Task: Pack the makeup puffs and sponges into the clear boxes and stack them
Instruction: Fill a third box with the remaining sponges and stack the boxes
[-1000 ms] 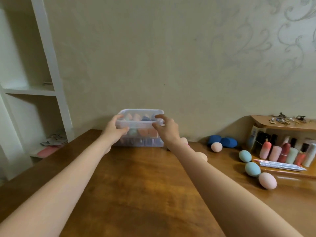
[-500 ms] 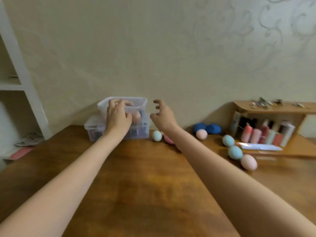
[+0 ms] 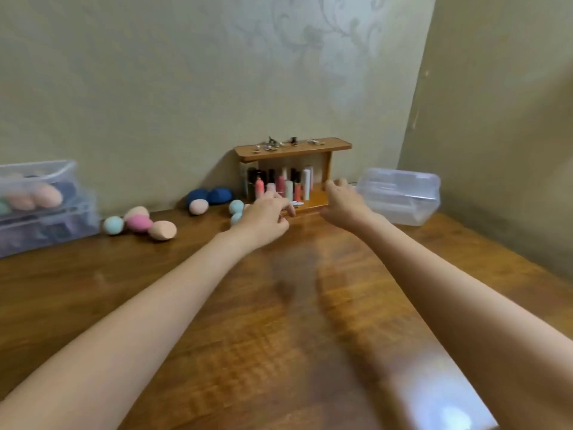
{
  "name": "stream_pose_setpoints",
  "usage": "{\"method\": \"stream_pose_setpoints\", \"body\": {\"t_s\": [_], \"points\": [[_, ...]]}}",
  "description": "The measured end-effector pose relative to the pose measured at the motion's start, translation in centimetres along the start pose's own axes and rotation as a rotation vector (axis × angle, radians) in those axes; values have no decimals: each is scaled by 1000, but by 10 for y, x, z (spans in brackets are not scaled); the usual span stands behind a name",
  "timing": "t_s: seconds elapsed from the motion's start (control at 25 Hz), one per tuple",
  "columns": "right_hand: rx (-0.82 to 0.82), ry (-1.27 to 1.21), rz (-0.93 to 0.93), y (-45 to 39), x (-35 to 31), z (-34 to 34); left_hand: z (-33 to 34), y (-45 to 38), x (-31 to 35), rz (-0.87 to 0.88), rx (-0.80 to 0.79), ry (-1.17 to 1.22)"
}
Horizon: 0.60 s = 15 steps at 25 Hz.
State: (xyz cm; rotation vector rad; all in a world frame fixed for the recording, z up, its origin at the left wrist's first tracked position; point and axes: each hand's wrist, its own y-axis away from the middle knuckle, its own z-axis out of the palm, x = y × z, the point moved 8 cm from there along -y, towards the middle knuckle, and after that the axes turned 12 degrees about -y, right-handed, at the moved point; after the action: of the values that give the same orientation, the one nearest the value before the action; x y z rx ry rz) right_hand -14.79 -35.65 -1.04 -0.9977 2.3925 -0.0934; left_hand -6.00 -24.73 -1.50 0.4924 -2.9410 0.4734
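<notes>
Two stacked clear boxes (image 3: pixel 46 212) with sponges inside stand at the far left on the wooden table (image 3: pixel 279 305). Loose sponges lie along the wall: a teal one (image 3: pixel 113 225), a pink one (image 3: pixel 139 223), a peach one (image 3: pixel 162 230), two dark blue ones (image 3: pixel 210 195) and a small peach one (image 3: pixel 198 207). Two light blue sponges (image 3: pixel 236 207) are partly hidden behind my left hand (image 3: pixel 268 217), which hovers with loosely curled fingers, holding nothing. My right hand (image 3: pixel 342 201) reaches out empty toward an empty clear box (image 3: pixel 400 198) at the right.
A small wooden shelf (image 3: pixel 293 148) with lipsticks and bottles stands against the wall behind my hands, trinkets on its top. The wall corner closes off the right side. The table's right edge runs diagonally down at the right.
The view has swung right. Both hands left the stacked boxes and moved right, to in front of the wooden shelf. The empty clear box has come into view.
</notes>
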Motion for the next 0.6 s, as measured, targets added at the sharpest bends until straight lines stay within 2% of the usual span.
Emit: {"method": "stream_pose_setpoints", "body": {"t_s": [0.12, 0.2, 0.4, 0.52, 0.6], "points": [[142, 189, 48, -3, 58, -29, 26, -15, 40, 77, -63, 6], [173, 195, 98, -14, 81, -43, 38, -18, 50, 101, -86, 6], [59, 167, 212, -44, 104, -48, 45, -28, 49, 100, -81, -1], [24, 281, 174, -50, 95, -47, 39, -36, 44, 74, -45, 41], [-38, 241, 143, -48, 85, -49, 40, -37, 45, 63, -58, 95]]}}
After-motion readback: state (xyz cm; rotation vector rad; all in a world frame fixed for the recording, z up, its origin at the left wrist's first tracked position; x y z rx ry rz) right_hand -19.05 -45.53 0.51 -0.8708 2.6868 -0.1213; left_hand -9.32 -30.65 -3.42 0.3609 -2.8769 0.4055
